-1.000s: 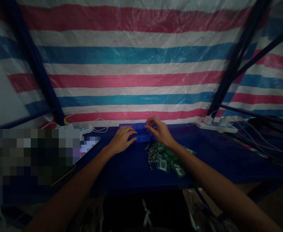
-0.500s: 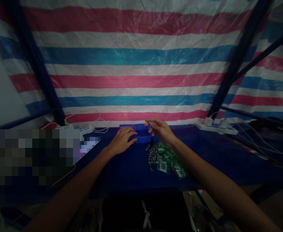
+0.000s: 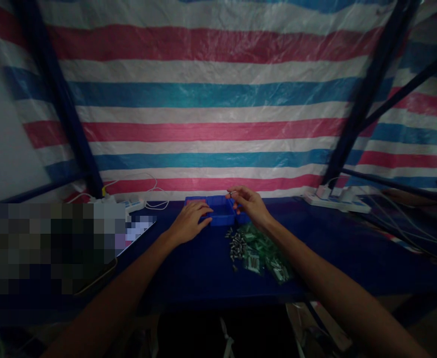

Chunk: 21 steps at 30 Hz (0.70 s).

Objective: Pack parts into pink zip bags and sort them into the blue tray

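Observation:
My left hand (image 3: 190, 222) rests at the left side of a pair of blue plastic bins (image 3: 221, 221), fingers stretched over the reddish contents (image 3: 197, 203) of the left bin. Above the right part of the bins, my right hand (image 3: 251, 205) pinches a small dark screw (image 3: 231, 192) between thumb and fingertips; its exact shape is too small to tell. A loose pile of metal screws (image 3: 237, 246) lies on the blue table (image 3: 188, 271) in front of the bins. Beside it, partly under my right forearm, are several green-tinted clear bags (image 3: 254, 262) of small parts.
A phone (image 3: 138, 231) lies at the left by a blurred-out area. White power strips with cables stand at the back left (image 3: 131, 204) and back right (image 3: 339, 200). Blue metal posts (image 3: 71, 129) frame a striped sheet (image 3: 211, 132). A person's arm (image 3: 402, 197) shows at far right.
The view has tilted up slightly, so everything sits a little lower. My hands keep nearly the same places, the screw still pinched in the right one. Another person's arm now shows at far right.

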Available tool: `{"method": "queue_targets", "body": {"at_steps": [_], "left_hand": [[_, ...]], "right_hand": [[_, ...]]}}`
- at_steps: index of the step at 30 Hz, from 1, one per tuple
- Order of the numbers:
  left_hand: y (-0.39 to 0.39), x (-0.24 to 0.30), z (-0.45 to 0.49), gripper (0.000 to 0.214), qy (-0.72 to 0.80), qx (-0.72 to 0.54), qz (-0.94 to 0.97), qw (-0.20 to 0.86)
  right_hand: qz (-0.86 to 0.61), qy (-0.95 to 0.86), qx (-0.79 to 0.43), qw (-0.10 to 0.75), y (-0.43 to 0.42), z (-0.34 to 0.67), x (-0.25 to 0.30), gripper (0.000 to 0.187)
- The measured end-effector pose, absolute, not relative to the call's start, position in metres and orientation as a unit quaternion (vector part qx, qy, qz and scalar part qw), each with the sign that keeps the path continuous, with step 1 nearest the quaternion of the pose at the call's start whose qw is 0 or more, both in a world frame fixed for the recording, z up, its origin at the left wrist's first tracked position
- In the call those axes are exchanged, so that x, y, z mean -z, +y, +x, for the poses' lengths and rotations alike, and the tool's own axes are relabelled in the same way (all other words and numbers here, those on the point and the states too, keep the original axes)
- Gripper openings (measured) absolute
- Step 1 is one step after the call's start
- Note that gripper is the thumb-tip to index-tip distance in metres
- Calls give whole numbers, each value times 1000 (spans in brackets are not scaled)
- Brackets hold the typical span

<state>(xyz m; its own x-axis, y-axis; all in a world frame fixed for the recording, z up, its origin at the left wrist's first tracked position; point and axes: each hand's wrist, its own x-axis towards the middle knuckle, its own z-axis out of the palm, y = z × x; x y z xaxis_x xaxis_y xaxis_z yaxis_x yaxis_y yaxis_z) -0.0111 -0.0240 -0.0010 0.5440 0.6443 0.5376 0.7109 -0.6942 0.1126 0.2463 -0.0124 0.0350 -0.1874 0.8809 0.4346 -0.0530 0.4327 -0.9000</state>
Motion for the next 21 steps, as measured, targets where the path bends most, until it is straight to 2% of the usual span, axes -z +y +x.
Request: {"method": "queue_targets", "body": {"at_steps": [7,14,18,21], "left_hand": [[-24,1,-12,30,-375,288,-879,62],[-27,-3,-11,30,-378,285,-879,53],[-27,-3,-10,29,-379,289,-878,56],[-27,-2,-10,30,-384,283,-877,53]], "right_hand": [[-334,-711,-291,546,-10,246,-32,33],[-332,-774,-116,526,-13,249,-29,14],[-329,-786,-91,516,-13,251,-29,13],[-328,-781,-115,518,-11,250,-28,13]]}}
